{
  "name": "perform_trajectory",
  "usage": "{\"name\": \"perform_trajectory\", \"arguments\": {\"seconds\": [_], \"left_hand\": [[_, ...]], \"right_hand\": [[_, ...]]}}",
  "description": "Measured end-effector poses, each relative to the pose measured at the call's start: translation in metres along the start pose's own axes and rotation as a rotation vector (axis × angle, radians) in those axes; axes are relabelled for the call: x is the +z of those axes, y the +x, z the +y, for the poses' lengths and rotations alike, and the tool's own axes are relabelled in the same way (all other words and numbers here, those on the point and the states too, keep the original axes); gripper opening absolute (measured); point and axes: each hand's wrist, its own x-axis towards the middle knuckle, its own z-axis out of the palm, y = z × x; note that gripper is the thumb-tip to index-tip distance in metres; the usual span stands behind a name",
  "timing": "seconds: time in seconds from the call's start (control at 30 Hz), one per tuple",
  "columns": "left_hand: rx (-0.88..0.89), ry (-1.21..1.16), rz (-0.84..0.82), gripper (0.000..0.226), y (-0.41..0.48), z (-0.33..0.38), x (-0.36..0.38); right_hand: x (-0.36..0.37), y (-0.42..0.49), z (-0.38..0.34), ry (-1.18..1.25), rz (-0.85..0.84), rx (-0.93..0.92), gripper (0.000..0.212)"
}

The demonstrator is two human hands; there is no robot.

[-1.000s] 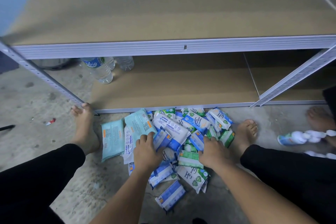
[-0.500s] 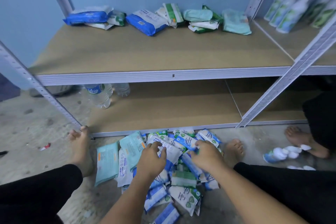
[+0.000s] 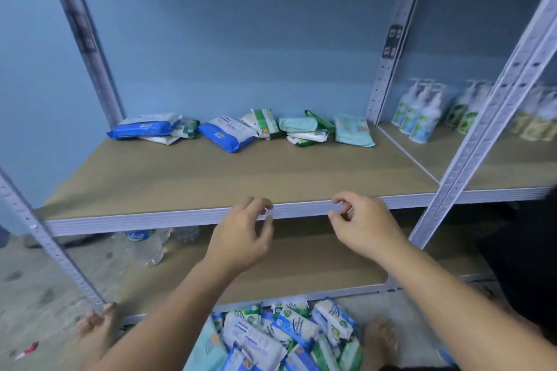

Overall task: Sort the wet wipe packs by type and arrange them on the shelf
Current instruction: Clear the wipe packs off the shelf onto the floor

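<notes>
I am looking at a grey metal shelving rack with tan board shelves [image 3: 211,181], which fills most of the view and stands against a blue wall [image 3: 241,39]. Grey concrete floor [image 3: 36,274] shows at the lower left.

On the floor, just in front of the lowest shelf, lies a heap of blue, green and white wet wipe packs [image 3: 289,337], between a bare left foot [image 3: 96,328] and a bare right foot [image 3: 381,337].

A loose row of sorted wet wipe packs [image 3: 229,132] lies along the back of the middle shelf. The blue-and-white ones are to the left, the green-and-white ones are in the middle, and a flat pale teal pack [image 3: 354,131] is at the right end.

In the next bay to the right, white pump bottles with green labels [image 3: 419,117] stand upright. A clear plastic water bottle with a blue label [image 3: 144,247] shows below the middle shelf, at the left.

The left grip [image 3: 241,235] and right grip [image 3: 361,226], both bare hands, are at the front edge of the middle shelf, apart from each other. Their fingers are loosely curled and hold nothing.
</notes>
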Motion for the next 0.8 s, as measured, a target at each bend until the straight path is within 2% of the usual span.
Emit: {"name": "perform_trajectory", "arguments": {"seconds": [0.17, 0.37, 0.53, 0.63, 0.7, 0.8], "left_hand": [[0.061, 0.067, -0.018, 0.022, 0.064, -0.006, -0.007], [0.052, 0.136, -0.056, 0.03, 0.157, -0.017, 0.018], [0.032, 0.087, -0.035, 0.041, 0.236, -0.012, 0.054], [0.032, 0.153, 0.007, 0.054, 0.277, -0.009, 0.073], [-0.037, 0.236, -0.028, 0.062, 0.304, -0.003, 0.082], [-0.273, 0.34, -0.256, 0.077, 0.347, 0.009, 0.092]], "right_hand": [[-0.018, 0.064, 0.014, -0.054, 0.023, 0.054, 0.027], [-0.021, 0.157, 0.045, -0.06, 0.068, 0.146, 0.027], [-0.007, 0.243, 0.073, -0.139, 0.1, 0.176, 0.047], [0.0, 0.285, 0.086, -0.25, 0.093, 0.178, 0.061], [0.006, 0.31, 0.098, -0.302, 0.05, 0.198, 0.064], [0.014, 0.338, 0.11, -0.305, -0.016, 0.244, 0.059]]}}
